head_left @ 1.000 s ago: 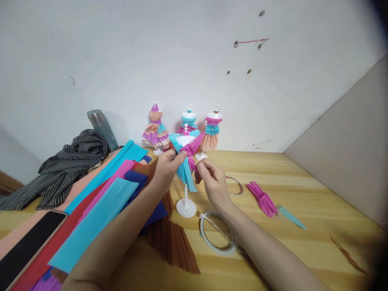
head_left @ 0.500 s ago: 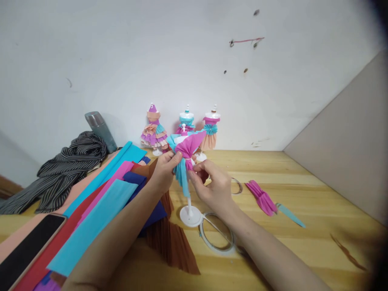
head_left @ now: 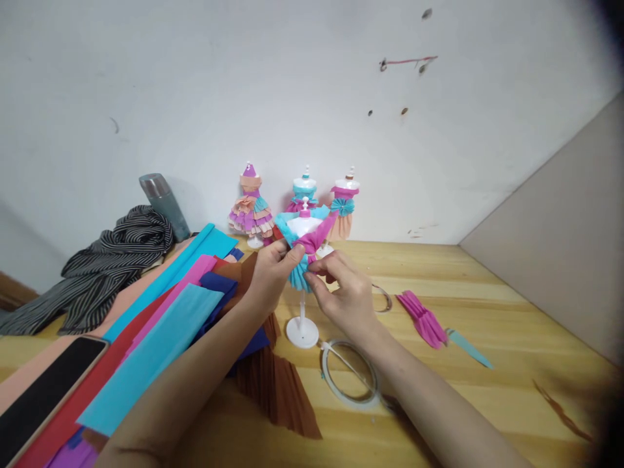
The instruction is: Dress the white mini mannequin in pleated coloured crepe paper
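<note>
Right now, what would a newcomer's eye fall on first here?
First, the small mannequin in pink and turquoise paper, at center, with the left hand and right hand at its waist. Behind it, three more dressed mannequins stand near the wall. Bright paper sheets overlap across the left of the wooden table.

1. We see the pink paper [head_left: 318,235] partly hidden by the right grip [head_left: 344,296].
2. We find the middle mannequin [head_left: 304,184] partly behind the front mannequin [head_left: 302,225].
3. We get the phone [head_left: 51,393] cut off at left.
</note>
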